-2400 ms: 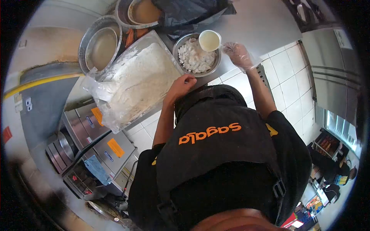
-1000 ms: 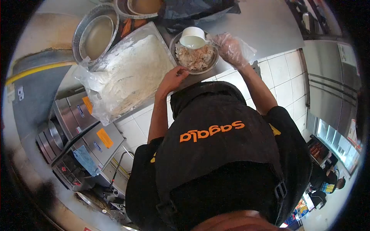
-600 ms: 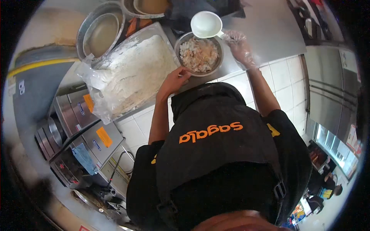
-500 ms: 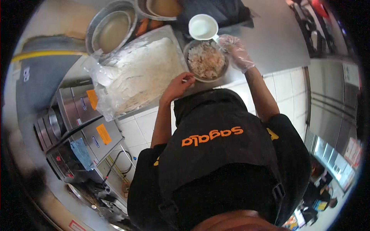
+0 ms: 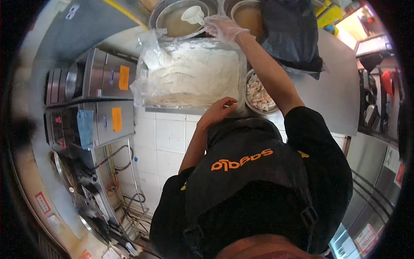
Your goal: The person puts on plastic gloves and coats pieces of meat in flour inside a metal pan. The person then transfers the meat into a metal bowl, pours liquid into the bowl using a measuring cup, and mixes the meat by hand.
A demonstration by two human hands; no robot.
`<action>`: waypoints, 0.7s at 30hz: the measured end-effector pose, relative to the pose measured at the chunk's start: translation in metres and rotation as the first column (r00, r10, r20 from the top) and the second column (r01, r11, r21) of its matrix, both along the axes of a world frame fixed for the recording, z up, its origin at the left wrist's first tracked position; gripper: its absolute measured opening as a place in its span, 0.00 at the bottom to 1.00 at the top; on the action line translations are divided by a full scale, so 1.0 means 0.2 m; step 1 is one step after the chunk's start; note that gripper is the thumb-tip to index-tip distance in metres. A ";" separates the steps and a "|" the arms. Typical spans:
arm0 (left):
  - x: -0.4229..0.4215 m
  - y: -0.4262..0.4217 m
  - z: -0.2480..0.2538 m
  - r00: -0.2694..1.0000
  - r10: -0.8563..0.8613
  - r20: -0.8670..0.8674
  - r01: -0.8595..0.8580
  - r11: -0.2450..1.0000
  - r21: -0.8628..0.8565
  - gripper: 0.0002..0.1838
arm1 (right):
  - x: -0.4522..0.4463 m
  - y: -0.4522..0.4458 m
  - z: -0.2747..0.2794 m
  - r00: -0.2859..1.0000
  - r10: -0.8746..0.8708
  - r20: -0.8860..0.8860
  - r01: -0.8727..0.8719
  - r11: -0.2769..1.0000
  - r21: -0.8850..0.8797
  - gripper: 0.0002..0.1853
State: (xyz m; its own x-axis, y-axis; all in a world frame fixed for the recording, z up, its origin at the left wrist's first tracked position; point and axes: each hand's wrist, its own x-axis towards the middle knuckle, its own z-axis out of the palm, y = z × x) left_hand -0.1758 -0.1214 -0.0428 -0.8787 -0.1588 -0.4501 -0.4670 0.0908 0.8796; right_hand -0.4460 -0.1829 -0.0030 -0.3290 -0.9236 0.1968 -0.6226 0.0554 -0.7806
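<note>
My right hand [image 5: 225, 29], in a clear plastic glove, grips the handle of a white cup [image 5: 192, 15]. The cup is over a metal bowl of cloudy liquid [image 5: 177, 22] at the back. My bare left hand [image 5: 220, 111] has its fingers curled at the front right corner of a tray of white flour [image 5: 196, 73]; whether it holds anything is hidden. To the right of the tray stands a metal bowl of pale chopped food [image 5: 260, 96] with reddish powder on it, partly covered by my right forearm.
A second bowl of brownish liquid [image 5: 249, 18] stands at the back. Beside it lies a black plastic bag [image 5: 290, 36] on the steel table [image 5: 334, 90]. Clear plastic [image 5: 148, 60] hangs over the tray's left side. Steel appliances [image 5: 113, 77] are at the left.
My right hand has carried the white cup from above the food bowl, left and back to the bowl of cloudy liquid. The view has turned, so table items appear shifted right. My left hand stays near the tray's corner.
</note>
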 end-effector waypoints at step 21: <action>-0.21 0.38 -0.38 0.931 -0.159 0.330 -0.066 0.812 0.579 0.30 | 0.10 1.27 -0.96 0.924 -0.060 -0.377 0.280 0.777 0.564 0.46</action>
